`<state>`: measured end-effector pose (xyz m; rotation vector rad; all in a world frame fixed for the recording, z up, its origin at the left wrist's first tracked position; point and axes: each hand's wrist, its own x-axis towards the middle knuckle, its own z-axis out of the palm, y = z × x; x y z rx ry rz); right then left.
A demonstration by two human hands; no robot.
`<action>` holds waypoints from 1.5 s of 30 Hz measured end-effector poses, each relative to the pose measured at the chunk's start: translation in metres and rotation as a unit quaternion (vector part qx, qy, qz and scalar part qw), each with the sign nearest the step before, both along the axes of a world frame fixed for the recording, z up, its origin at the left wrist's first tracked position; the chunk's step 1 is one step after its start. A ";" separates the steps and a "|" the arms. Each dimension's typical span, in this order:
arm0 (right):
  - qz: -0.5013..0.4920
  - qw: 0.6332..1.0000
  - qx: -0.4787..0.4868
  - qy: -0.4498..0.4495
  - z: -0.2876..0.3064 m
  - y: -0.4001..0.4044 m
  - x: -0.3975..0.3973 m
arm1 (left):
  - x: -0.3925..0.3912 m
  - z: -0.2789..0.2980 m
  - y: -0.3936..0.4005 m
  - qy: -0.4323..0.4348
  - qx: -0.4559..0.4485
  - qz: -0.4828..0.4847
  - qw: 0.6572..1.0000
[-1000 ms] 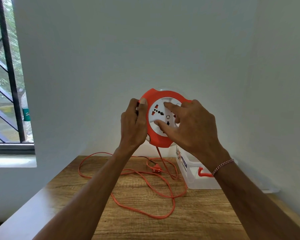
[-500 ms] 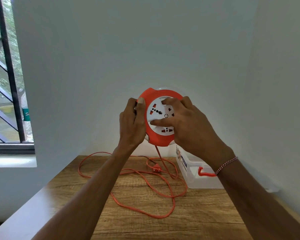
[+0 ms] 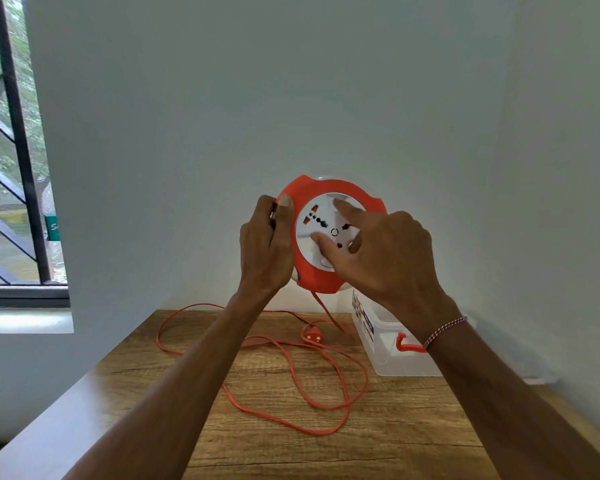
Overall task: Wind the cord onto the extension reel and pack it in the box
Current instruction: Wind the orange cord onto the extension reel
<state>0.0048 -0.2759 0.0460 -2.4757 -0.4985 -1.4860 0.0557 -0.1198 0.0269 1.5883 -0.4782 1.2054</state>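
Round orange plastic extension reel with white socket face (image 3: pixel 326 271) held up in the air above the far edge of the wooden table (image 3: pixel 395 427), face toward the camera, in front of the pale wall (image 3: pixel 291 98). Left hand (image 3: pixel 265 247) gripping the reel's left rim, thumb laid on the orange front, fingers curled round behind. Right hand (image 3: pixel 385 258) spread over the white face, forefinger pressed near the top of the disc, thumb near its lower left, another finger bent against the middle; lower right of the face hidden under this hand. Thin orange cord (image 3: pixel 293 372) dropping from the reel's bottom edge to the table, lying in loose loops across the far middle of the table, partly crossed by the left forearm. Orange two-pin plug (image 3: pixel 313 336) flat on the table near the far edge, just left of the box. Clear plastic storage box with orange latch handle (image 3: pixel 385 355) at the far right corner against the wall, top partly hidden by the right wrist; open or lidded, cannot tell. Red-and-white thread bracelet (image 3: pixel 444 330) on the right wrist. Black-barred window (image 3: pixel 11 150) at far left, greenery outside, white sill below.
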 end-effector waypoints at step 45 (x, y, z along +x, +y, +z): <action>0.041 0.995 -0.063 -0.072 0.008 -0.004 -0.009 | 0.001 0.000 -0.001 -0.010 -0.016 -0.003 1.000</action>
